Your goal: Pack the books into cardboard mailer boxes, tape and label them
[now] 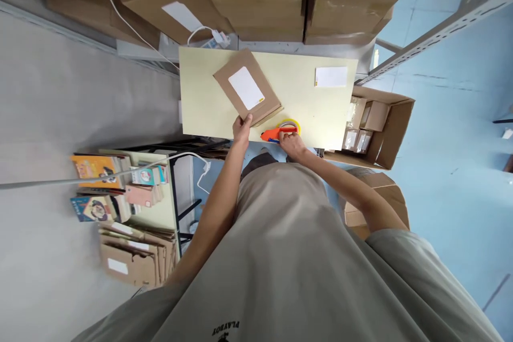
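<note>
Parcel of flat, brown, rectangular cardboard (248,87) lies askew on the pale yellow, rectangular surface (204,96), a white paper label (242,83) on its upper face. The left hand (242,129) has a narrow grip on the parcel's near corner, thumb on top. The right hand (292,144) has its grip closed on an orange plastic tape dispenser (274,133) with a yellow-rimmed roll, by the surface's near edge; whether the dispenser is lifted or resting is hard to tell from above. A white rectangular slip (331,77) lies farther right, near an open brown cardboard box (387,141) holding small wrapped packages (375,116).
</note>
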The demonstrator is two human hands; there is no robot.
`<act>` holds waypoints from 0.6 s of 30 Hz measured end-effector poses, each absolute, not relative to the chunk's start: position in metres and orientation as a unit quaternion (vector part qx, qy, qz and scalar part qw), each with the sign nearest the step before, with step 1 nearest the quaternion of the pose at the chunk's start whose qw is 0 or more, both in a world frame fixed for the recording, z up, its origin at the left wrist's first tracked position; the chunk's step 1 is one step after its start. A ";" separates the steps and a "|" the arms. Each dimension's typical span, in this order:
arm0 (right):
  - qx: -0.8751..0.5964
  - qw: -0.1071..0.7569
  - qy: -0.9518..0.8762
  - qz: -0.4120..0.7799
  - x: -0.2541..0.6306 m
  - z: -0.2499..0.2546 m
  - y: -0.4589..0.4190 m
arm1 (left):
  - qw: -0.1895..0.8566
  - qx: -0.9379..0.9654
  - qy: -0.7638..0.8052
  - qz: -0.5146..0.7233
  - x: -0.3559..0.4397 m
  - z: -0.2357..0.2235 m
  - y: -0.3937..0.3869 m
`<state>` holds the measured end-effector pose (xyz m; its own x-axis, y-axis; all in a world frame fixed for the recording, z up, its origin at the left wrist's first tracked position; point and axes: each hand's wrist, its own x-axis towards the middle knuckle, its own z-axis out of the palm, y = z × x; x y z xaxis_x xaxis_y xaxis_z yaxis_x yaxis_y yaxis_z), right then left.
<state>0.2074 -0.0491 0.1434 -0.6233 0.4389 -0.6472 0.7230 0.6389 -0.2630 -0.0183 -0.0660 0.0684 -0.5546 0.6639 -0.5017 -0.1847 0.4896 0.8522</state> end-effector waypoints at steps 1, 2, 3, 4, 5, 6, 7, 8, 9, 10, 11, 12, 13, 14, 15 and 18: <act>0.340 0.272 0.862 -0.261 0.208 0.143 -0.049 | 0.436 0.161 0.749 0.472 -0.017 0.068 -0.066; 0.344 0.271 0.860 -0.261 0.211 0.142 -0.049 | 0.427 0.160 0.758 0.465 -0.016 0.068 -0.066; 0.349 0.271 0.858 -0.262 0.216 0.142 -0.049 | 0.419 0.160 0.767 0.459 -0.015 0.067 -0.064; 0.354 0.272 0.856 -0.262 0.223 0.141 -0.049 | 0.411 0.160 0.775 0.453 -0.014 0.066 -0.063; 0.359 0.277 0.852 -0.263 0.233 0.141 -0.050 | 0.404 0.161 0.782 0.446 -0.013 0.065 -0.061; 0.366 0.283 0.846 -0.264 0.245 0.141 -0.051 | 0.400 0.162 0.788 0.439 -0.012 0.065 -0.060; 0.374 0.291 0.840 -0.264 0.260 0.141 -0.051 | 0.398 0.164 0.792 0.433 -0.011 0.064 -0.059; 0.384 0.297 0.834 -0.262 0.275 0.141 -0.050 | 0.397 0.167 0.795 0.427 -0.011 0.065 -0.058; 0.395 0.301 0.829 -0.257 0.291 0.141 -0.047 | 0.397 0.171 0.797 0.422 -0.011 0.066 -0.058; 0.406 0.301 0.826 -0.249 0.305 0.141 -0.042 | 0.396 0.177 0.799 0.417 -0.010 0.067 -0.058; 0.415 0.297 0.826 -0.239 0.316 0.140 -0.035 | 0.393 0.183 0.801 0.412 -0.010 0.069 -0.058; 0.424 0.289 0.828 -0.226 0.324 0.138 -0.025 | 0.391 0.191 0.803 0.407 -0.009 0.072 -0.057; 0.430 0.278 0.832 -0.213 0.326 0.135 -0.012 | 0.390 0.201 0.804 0.401 -0.008 0.074 -0.057; 0.435 0.264 0.837 -0.200 0.325 0.132 0.001 | 0.389 0.213 0.805 0.395 -0.007 0.077 -0.056; 0.439 0.249 0.842 -0.190 0.318 0.128 0.016 | 0.388 0.224 0.805 0.389 -0.007 0.080 -0.055; 0.443 0.206 0.855 -0.172 0.285 0.113 0.058 | 0.388 0.264 0.800 0.374 -0.008 0.085 -0.054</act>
